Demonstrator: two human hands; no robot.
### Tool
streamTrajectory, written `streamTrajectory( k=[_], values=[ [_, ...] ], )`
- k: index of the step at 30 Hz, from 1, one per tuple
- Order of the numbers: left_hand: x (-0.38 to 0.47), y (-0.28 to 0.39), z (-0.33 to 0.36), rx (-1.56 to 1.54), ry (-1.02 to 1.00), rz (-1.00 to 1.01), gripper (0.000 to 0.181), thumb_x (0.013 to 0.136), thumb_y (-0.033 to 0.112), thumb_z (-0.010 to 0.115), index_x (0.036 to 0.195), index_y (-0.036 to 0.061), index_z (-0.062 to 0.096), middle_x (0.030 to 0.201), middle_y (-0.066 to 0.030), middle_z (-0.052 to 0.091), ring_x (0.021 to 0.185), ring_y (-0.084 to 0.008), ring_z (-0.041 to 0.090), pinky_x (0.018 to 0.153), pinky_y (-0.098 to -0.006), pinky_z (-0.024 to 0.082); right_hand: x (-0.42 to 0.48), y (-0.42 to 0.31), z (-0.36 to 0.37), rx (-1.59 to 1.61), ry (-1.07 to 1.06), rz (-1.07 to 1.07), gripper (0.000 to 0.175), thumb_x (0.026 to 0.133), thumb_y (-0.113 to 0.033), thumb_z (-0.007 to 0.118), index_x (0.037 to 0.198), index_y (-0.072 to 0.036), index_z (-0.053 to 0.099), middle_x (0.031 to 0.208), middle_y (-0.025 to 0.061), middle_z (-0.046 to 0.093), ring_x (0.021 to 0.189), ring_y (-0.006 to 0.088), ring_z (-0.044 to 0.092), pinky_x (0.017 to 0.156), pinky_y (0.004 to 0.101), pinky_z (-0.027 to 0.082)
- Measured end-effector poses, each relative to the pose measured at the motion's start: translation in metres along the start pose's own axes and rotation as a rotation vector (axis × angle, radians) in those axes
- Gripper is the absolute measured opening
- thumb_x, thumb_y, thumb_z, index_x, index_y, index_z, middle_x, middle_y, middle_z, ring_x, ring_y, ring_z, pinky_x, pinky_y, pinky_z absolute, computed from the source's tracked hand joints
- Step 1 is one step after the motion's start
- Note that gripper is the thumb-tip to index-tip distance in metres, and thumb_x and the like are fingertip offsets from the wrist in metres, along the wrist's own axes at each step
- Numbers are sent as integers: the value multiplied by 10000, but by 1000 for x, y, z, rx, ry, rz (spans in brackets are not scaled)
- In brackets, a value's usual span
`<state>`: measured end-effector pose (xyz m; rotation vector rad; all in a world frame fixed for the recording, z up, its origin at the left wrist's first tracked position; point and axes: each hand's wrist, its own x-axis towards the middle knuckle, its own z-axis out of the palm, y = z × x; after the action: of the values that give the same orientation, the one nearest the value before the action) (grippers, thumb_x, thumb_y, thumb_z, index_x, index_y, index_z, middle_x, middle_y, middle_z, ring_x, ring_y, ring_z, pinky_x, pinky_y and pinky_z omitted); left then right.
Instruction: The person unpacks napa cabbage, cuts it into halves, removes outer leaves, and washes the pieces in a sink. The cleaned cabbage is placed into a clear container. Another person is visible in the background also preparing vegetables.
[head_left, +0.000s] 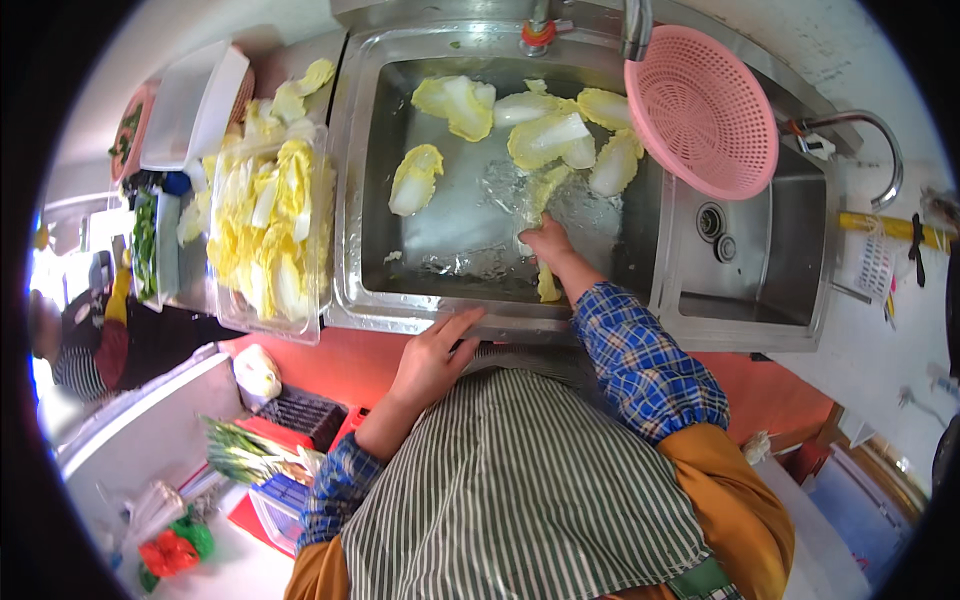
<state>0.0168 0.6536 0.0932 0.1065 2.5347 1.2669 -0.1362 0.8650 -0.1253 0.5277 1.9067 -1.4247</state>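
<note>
My right hand (549, 241) reaches into the water of a stainless steel sink (450, 232) and grips a napa cabbage leaf (547, 187), which trails away from the fingers in rippling water. Another leaf piece (549, 285) lies just below that hand. My left hand (439, 356) rests at the sink's front rim, fingers apart and holding nothing. Several yellow-white cabbage leaves (457, 105) float towards the back of the basin, and a single leaf (416, 180) lies at its left. A clear plastic tub (315, 330) heaped with cabbage leaves (262, 225) stands left of the sink.
A pink plastic colander (701, 112) sits tilted over the divider and the smaller right basin (750, 277). Faucets (892, 165) rise at the back and right. Green vegetables (145, 247) fill a container at left, near another person (90, 345). Spring onions (240, 450) lie lower left.
</note>
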Motion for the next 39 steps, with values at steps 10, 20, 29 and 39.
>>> streamTrajectory(
  k=[10,20,29,39],
  values=[
    [148,-100,5,224,545,-57,622,832,167,686,1390,42,441,1430,-240,425,1317,-410,408,1094,-465,353,-57,16,-120,425,48,157,616,848,-336,725,1355,-79,487,1336,87,513,1223,234,478,962,528,430],
    [223,-194,62,-563,122,-725,582,828,256,736,1317,32,513,1155,-109,644,1035,-327,630,883,-436,497,-58,48,-91,201,-88,234,398,891,-245,678,1202,-12,591,1030,99,654,829,210,644,699,380,559],
    [154,-147,56,-1005,454,-857,473,861,208,680,1255,41,479,1093,-98,631,937,-250,654,730,-386,547,-44,-1,-36,480,457,-292,330,941,-188,587,1226,-21,566,927,104,679,673,219,665,537,334,550],
    [143,-167,81,-981,727,-979,460,793,72,585,1237,-21,511,1005,-143,622,755,-247,640,610,-336,508,-38,-42,35,-960,138,-714,610,849,-257,656,1423,-235,451,1568,119,238,1367,365,333,1059,502,370]
  ],
)
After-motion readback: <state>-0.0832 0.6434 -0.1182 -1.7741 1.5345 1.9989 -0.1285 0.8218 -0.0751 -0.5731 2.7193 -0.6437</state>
